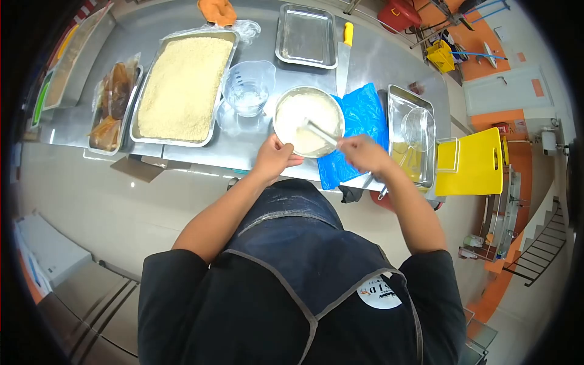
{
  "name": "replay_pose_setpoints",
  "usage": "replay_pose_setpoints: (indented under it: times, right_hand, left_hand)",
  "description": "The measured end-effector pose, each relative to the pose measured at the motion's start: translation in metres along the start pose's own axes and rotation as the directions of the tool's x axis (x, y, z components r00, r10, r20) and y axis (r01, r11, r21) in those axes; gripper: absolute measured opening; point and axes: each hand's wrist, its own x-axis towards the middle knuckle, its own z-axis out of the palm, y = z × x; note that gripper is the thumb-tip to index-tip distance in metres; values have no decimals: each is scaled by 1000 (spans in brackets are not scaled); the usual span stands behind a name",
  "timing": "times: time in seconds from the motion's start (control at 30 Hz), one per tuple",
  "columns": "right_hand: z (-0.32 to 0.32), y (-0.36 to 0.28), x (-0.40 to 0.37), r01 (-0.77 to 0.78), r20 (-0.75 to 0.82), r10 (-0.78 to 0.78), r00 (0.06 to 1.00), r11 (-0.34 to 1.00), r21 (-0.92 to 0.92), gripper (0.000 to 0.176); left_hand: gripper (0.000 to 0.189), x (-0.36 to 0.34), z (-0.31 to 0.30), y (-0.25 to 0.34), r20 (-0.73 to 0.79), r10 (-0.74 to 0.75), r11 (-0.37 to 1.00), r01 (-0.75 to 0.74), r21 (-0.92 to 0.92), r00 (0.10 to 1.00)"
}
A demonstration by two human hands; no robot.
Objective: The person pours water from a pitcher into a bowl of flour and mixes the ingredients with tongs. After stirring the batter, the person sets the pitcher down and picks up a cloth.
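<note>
The bowl (pixel 308 120) of white batter stands at the table's near edge, mid-table. The left hand (pixel 277 157) curls around its near rim; the right hand (pixel 364 152) is closed on a blurred utensil (pixel 319 131) dipped in the batter. Left of the bowl are a jug (pixel 246 88), a crumb tray (pixel 182 88) and a tray of browned food (pixel 112 106). Beyond it lie an empty tray (pixel 307 35) and a knife (pixel 344 58). To the right are a blue bag (pixel 365 112), an egg tray (pixel 412 134) and a yellow board (pixel 471 161). The apron logo (pixel 379 292) is unreadable.

Commercial kitchen: long steel worktable (pixel 377 61), metal trays, breadcrumb tray (pixel 182 88), cleaver (pixel 344 58), yellow cutting board (pixel 471 161)
</note>
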Motion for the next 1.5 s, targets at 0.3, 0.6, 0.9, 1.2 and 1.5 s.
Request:
replay_pose_setpoints:
  times: [0.3, 0.6, 0.9, 1.2, 1.5]
  right_hand:
    - [1, -1, -3, 30, -36, -29, 999, 999, 43, 31]
    - [6, 13, -5, 56, -47, -57, 997, 998, -19, 35]
    - [-4, 9, -8, 59, -127, -53, 990, 997, 42, 33]
    - [6, 23, -1, 103, -57, -100, 993, 994, 40, 32]
    - [25, 47, -10, 354, -127, -364, 923, 931, -91, 34]
  left_hand:
    - [20, 3, -11, 1, -4, -26, 999, 26, 33, 1000]
    - [30, 0, -12, -1, -72, -42, 990, 52, 134, 996]
    - [33, 3, -27, -5, -80, -45, 993, 53, 106, 996]
    - [25, -5, -14, -1, -77, -64, 996, 69, 58, 995]
    - [26, -6, -12, -2, -77, -84, 992, 91, 90, 993]
